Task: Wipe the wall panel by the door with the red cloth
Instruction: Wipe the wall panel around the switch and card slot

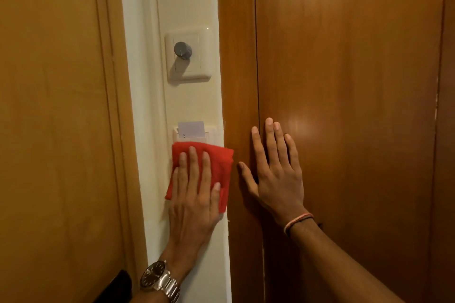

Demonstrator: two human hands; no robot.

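Partly hidden: red cloth under left hand.

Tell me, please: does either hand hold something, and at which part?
The left hand presses the red cloth flat against the wall panel, palm and fingers over its lower middle. The right hand holds nothing, lying open on the wooden door.

Both forearms are bare, with no sleeves showing. The left hand has a metal wristwatch just below it on the wrist: a dark round dial in a silver case, on a silver link bracelet. The right hand has thin cord bands on its wrist, reddish and pale strands lying side by side.
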